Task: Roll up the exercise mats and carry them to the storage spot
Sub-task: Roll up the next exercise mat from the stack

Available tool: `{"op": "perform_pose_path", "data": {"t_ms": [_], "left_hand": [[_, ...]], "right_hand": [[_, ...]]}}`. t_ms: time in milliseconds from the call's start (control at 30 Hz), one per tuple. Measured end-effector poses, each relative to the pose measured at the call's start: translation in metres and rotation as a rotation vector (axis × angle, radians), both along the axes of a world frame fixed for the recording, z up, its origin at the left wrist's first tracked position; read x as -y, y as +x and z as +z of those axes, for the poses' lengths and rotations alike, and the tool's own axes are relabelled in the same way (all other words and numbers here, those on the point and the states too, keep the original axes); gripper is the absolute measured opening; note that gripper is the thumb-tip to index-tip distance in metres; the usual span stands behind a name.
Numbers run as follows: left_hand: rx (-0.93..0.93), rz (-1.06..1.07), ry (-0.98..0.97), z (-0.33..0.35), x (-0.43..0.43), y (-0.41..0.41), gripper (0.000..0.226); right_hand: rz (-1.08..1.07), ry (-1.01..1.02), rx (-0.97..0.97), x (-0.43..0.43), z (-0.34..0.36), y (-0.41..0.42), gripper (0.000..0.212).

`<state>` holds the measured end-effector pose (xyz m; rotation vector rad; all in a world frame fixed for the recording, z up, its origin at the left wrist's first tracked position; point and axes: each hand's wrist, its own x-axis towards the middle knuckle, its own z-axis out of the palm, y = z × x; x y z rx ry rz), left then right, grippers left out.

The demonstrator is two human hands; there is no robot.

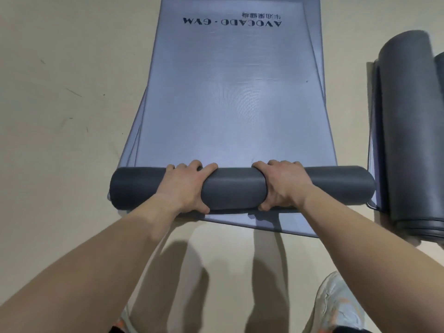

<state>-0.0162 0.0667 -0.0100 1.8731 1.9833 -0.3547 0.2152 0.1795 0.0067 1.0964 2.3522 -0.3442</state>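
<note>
Left hand [185, 186] and right hand [282, 186], fingers curled, clasp the dark grey foam roll [234, 188]; most of the blue-grey mat [228, 92] lies flat, unrolled; carrying remains.

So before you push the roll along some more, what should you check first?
1. Both hands on the roll: left hand and right hand grip it, ok.
2. Roll looks even across its width: ok.
3. Flat part of the top mat ahead has nothing lying on it: ok.
4. Mats underneath lined up: not ok, their edges fan out.
5. Rolled mat at the side is out of the path: ok.
6. Roll tight inside: cannot tell.
</note>
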Motion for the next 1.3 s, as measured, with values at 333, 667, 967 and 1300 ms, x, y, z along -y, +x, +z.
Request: {"op": "perform_pose_path", "data": {"t_ms": [333, 667, 967, 1300], "left_hand": [[0.183, 0.050, -0.255, 0.011, 0.029, 0.008, 0.111], [0.000, 0.017, -0.012, -0.013, 0.028, 0.015, 0.135], [-0.126, 0.048, 0.181, -0.020, 0.025, 0.029, 0.106], [0.032, -0.068, -0.138, 0.012, 0.031, 0.016, 0.105]], "right_hand": [[0.033, 0.233, -0.086, 0.097, -0.022, 0.043, 0.120], [-0.027, 0.322, -0.160, 0.073, -0.042, 0.032, 0.129], [-0.003, 0.209, -0.151, 0.019, -0.038, 0.017, 0.115], [-0.084, -0.053, -0.077, 0.065, -0.005, 0.025, 0.108]]}}
